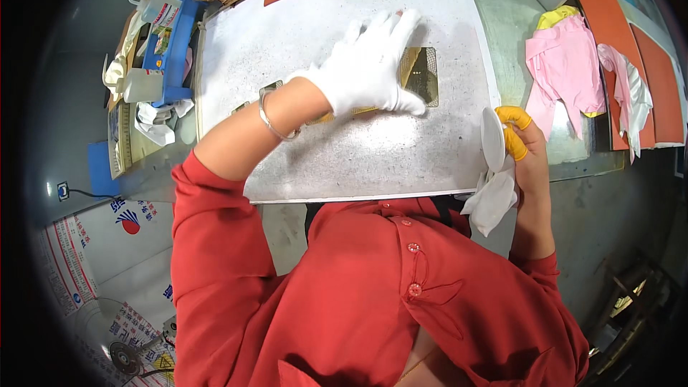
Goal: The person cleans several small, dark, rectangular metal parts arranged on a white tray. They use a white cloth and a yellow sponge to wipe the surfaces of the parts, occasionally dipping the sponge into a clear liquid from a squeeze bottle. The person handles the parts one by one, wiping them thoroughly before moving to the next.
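Spreads left fingers [405,29], gripping nothing, over a dark-and-gold sheet [424,75] and pinches a white glove [494,197] between yellow-capped right fingers [514,145].

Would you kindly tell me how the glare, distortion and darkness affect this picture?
In the head view, glare brightens the white sheet on the person's side of the left hand; in the head view, fisheye distortion bends straight edges toward the rim, as on the orange boards; in the head view, black swallows the corners.

Plates [424,80] on sheet [287,39]; bin [173,75] left
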Motion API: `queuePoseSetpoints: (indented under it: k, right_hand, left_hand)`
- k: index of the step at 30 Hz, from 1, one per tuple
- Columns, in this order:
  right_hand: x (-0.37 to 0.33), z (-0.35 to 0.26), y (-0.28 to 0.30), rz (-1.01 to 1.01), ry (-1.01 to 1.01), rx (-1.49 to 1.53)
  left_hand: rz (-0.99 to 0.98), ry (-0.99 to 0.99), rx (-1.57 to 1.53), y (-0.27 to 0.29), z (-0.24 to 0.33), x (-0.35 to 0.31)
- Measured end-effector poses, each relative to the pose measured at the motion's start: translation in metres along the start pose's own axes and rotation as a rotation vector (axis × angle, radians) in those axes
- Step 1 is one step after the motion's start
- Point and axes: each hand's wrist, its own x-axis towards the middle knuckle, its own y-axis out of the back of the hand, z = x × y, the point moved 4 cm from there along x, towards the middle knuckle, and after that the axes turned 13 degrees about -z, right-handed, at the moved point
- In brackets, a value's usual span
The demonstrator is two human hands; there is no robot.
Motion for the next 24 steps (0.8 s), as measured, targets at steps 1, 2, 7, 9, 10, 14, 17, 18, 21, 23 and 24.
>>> queuePoseSetpoints:
  k: [1,2,7,9,10,14,17,18,21,23,24]
  right_hand:
    - [0.001,0.001,0.001,0.007,0.002,0.004]
    - [0.001,0.001,0.002,0.015,0.005,0.008]
    - [0.001,0.004,0.005,-0.013,-0.017,0.001]
    - [0.002,0.003,0.004,0.05,-0.027,-0.116]
    - [0.001,0.004,0.003,0.1,-0.022,-0.029]
    - [0.001,-0.005,-0.002,0.091,-0.015,-0.142]
    - [-0.003,0.004,0.006,0.104,0.031,-0.092]
    - [-0.004,0.011,0.014,0.095,0.061,-0.129]
    - [-0.003,0.01,0.013,0.108,0.061,-0.124]
    - [-0.001,0.01,0.011,0.11,0.071,-0.111]
    - [-0.001,0.009,0.011,0.121,0.073,-0.104]
  left_hand:
    - [0.086,-0.086,-0.005,-0.007,-0.004,-0.003]
    - [0.079,-0.115,-0.002,-0.009,-0.003,-0.004]
    - [0.183,-0.182,-0.072,-0.028,-0.002,-0.004]
    - [0.298,-0.217,-0.097,-0.03,-0.001,-0.002]
    - [0.223,-0.196,-0.14,-0.028,0.001,0.0]
    - [0.274,-0.091,-0.115,-0.028,0.008,-0.012]
    - [0.209,-0.167,-0.337,-0.012,-0.023,-0.038]
    - [0.226,-0.134,-0.285,-0.006,-0.044,-0.054]
    - [0.068,0.045,-0.47,0.009,-0.111,-0.11]
    - [0.048,0.038,-0.667,-0.002,-0.145,-0.136]
    - [0.014,0.088,-0.714,-0.005,-0.158,-0.144]
